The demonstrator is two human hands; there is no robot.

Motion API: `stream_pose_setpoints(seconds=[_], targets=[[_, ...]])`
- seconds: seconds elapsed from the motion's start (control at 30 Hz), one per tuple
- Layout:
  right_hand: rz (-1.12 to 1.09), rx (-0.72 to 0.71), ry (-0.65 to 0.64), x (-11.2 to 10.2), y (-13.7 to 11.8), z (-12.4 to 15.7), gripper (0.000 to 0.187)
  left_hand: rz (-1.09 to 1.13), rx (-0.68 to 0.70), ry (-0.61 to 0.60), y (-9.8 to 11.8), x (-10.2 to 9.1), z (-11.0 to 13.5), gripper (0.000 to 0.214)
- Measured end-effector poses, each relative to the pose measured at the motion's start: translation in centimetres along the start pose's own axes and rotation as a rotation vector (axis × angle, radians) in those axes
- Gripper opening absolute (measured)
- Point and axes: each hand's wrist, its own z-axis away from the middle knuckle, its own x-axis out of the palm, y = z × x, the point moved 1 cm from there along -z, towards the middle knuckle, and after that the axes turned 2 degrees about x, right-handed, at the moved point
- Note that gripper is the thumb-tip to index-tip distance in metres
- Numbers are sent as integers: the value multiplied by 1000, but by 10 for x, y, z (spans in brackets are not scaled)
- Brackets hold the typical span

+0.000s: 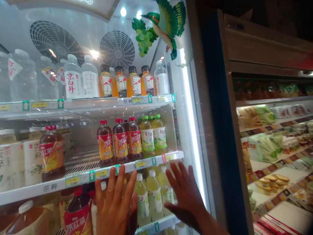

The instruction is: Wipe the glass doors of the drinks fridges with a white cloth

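Note:
My left hand (114, 204) is raised with its fingers spread, in front of the cooler's middle shelf edge (81, 178). To its right, my right hand (183, 189) is also spread, near the shelf's right end. Neither holds anything; whether they touch the glass front I cannot tell. Just above them stand red-capped bottles of dark tea (106, 143) and green-capped green tea bottles (147, 135). Between and behind my hands, pale yellow-green bottles (154, 192) with white caps sit on the lower shelf. A large red-labelled tea bottle (77, 217) stands at lower left.
Clear bottles (72, 78) and orange drinks with black caps (133, 83) line the top shelf. A bird sticker (167, 24) decorates the upper right. Beyond the dark blue cooler side (220, 114), an open chilled display (271, 125) holds packaged food.

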Motion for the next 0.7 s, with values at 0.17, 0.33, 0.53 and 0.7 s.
stream_pose_setpoints(seconds=[0.17, 0.33, 0.53, 0.7], targets=[[-61, 121, 23, -5, 10, -22, 76, 41, 5, 0, -1, -7, 1, 61], [-55, 43, 16, -1, -12, -9, 85, 19, -4, -10, -15, -23, 10, 56], [-82, 125, 10, -4, -22, -51, 83, -69, 13, -63, -50, -44, 13, 62], [-71, 7, -29, 1, -77, -41, 85, -90, -16, -87, -77, -62, 19, 63]])
